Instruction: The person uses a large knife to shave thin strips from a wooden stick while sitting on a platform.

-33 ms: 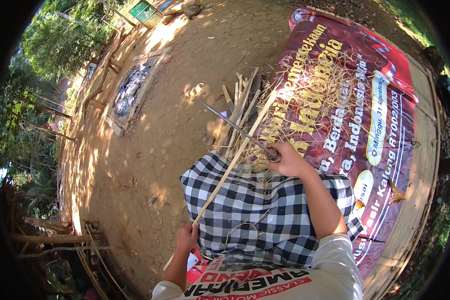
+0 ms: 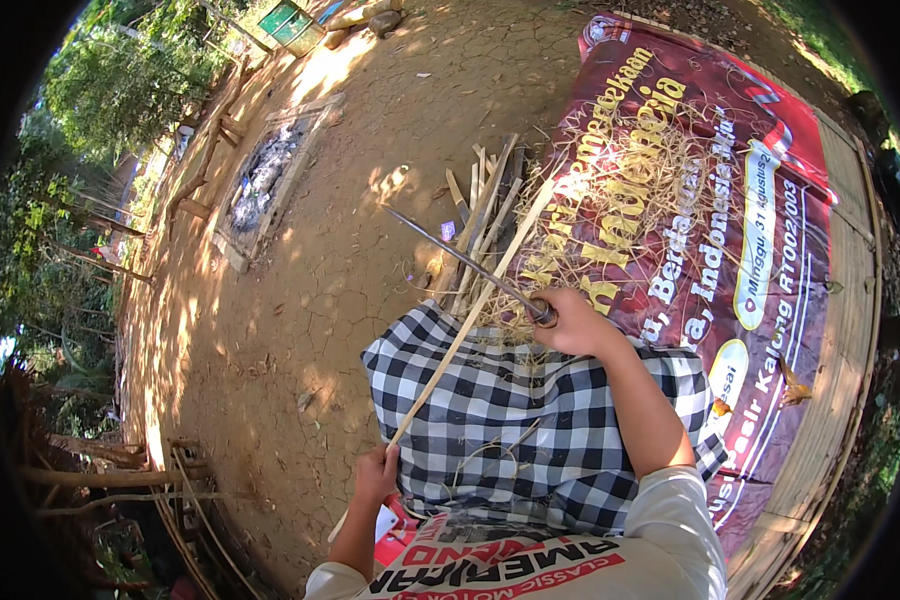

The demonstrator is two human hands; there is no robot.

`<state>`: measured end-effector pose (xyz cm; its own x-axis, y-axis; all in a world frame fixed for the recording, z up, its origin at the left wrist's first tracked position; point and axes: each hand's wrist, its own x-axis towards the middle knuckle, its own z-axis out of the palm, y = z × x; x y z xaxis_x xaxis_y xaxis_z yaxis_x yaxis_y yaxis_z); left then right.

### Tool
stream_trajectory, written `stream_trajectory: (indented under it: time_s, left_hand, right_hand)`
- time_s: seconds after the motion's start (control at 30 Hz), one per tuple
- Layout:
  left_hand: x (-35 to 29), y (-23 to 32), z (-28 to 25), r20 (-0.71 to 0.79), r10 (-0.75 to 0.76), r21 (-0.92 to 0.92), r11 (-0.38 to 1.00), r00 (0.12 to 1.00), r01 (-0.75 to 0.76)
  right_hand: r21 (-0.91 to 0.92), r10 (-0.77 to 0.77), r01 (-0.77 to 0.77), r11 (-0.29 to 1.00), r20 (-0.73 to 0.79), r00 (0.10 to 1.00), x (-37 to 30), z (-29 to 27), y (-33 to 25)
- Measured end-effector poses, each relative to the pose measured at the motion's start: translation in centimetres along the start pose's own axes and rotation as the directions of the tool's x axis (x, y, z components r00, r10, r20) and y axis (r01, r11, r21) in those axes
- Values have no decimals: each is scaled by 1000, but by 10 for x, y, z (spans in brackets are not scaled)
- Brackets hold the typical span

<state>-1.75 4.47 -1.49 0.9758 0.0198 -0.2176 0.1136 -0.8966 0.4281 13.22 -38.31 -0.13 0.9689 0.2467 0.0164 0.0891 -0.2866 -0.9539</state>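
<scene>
My right hand (image 2: 575,325) is closed around the handle of a long, narrow-bladed knife (image 2: 450,247). Its blade points up and to the left, crossing a pale bamboo strip (image 2: 440,372); whether blade and strip touch is unclear. My left hand (image 2: 377,472) grips that strip near its lower end, just left of my lap. The strip slants up to the right over a black-and-white checked cloth (image 2: 530,400) covering my legs. Curly thin shavings (image 2: 640,185) lie beyond my right hand on a dark red printed banner (image 2: 805,240).
Several split sticks (image 2: 485,215) lie on the cracked earth (image 2: 310,330) ahead of my lap. A bamboo platform (image 2: 845,320) edges out beneath the banner. Far left is a framed ash pit (image 2: 270,175); a green drum (image 2: 290,27) stands behind it. Wooden poles (image 2: 120,478) are at lower left.
The knife and my right hand have shifted slightly; the blade's tip is a little farther left and lower. My left hand and the bamboo strip are nearly unchanged.
</scene>
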Motion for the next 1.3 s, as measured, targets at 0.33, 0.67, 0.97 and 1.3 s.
stream_trajectory:
  time_s: [0.33,0.67,0.97,1.3]
  left_hand:
    - [3,-4,3,67,-22,-153,988,998,32]
    - [16,-17,7,109,5,-283,959,994,27]
    - [22,-23,7,160,17,-389,920,987,47]
    - [26,-23,4,210,-4,-419,903,978,94]
  right_hand:
    - [276,305,-262,925,-124,944,13,-5,32]
    - [576,376,-272,771,-68,924,11,0,16]
    - [465,394,-468,752,253,884,3,19,5]
    - [420,399,-457,784,223,889,14,5,-12]
